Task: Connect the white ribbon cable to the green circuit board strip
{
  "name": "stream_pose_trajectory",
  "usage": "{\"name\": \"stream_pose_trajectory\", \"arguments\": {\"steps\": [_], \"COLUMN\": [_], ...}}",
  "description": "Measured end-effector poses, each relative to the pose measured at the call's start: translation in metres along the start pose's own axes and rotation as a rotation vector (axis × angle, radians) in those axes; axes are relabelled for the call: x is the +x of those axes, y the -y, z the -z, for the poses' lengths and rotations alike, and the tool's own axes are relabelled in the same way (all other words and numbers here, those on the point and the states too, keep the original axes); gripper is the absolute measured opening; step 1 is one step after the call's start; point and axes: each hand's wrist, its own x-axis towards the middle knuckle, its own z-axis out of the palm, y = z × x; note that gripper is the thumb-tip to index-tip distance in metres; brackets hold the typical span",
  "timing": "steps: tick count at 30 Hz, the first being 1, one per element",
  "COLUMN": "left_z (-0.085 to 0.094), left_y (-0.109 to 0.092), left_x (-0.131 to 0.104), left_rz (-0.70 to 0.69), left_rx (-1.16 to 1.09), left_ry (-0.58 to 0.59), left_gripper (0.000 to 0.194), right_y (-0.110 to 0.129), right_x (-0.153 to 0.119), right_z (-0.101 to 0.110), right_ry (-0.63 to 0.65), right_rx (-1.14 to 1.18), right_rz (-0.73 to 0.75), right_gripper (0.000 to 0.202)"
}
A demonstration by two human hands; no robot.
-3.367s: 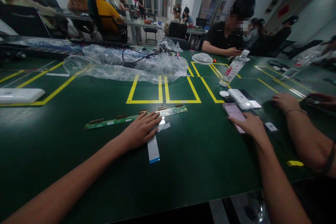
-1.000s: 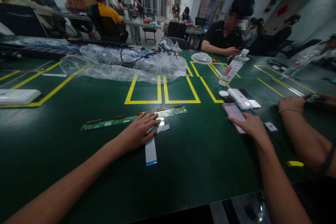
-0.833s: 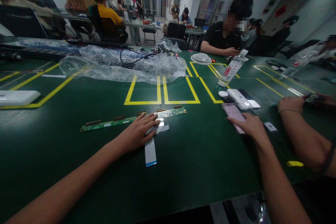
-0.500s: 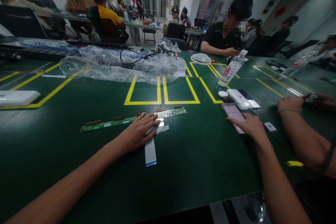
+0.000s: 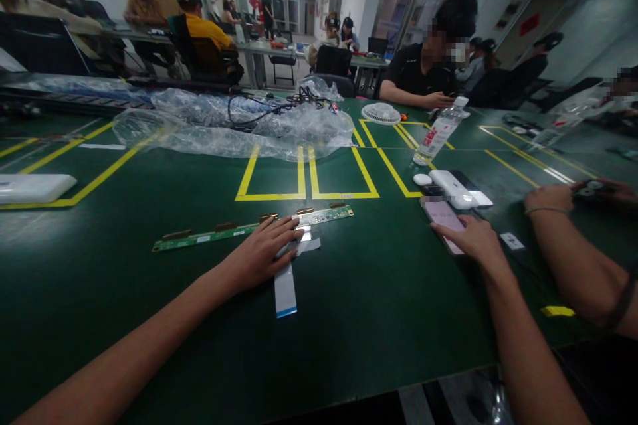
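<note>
My left hand lies flat, fingers spread, over the middle of a long, narrow green circuit board. A white flat ribbon cable with a blue end comes out from beneath the palm toward me, and a short pale strip sticks out to the right of the fingers. Over on the right, my right hand grips a phone at its near right side, thumb across the lit screen. Its other fingers are partly hidden. What lies directly under the left palm cannot be seen.
Crumpled clear plastic wrap with black cables spreads across the back. A water bottle, a white device and a round white fan cover stand beyond the phone. A neighbour's forearm rests at right. A white case lies left.
</note>
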Motion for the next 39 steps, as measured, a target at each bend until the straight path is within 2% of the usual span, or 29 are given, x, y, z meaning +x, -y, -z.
{"name": "stream_pose_trajectory", "arguments": {"steps": [18, 29, 34, 39], "left_z": [0.001, 0.002, 0.002, 0.001], "left_y": [-0.001, -0.001, -0.002, -0.001], "left_x": [0.000, 0.001, 0.001, 0.000], "left_rz": [-0.023, -0.008, -0.012, -0.019], "left_rx": [0.002, 0.000, -0.001, -0.009], "left_ry": [-0.011, 0.003, -0.005, -0.019], "left_gripper": [0.045, 0.046, 0.045, 0.045], "right_y": [0.000, -0.001, 0.008, 0.025], "right_x": [0.000, 0.002, -0.008, -0.028], "right_z": [0.000, -0.006, 0.002, 0.016], "right_ry": [0.004, -0.061, -0.052, -0.093], "right_rx": [-0.025, 0.020, 0.032, -0.008], "right_rz": [-0.004, 0.011, 0.043, 0.006], "right_gripper": [0.107, 0.103, 0.106, 0.104]}}
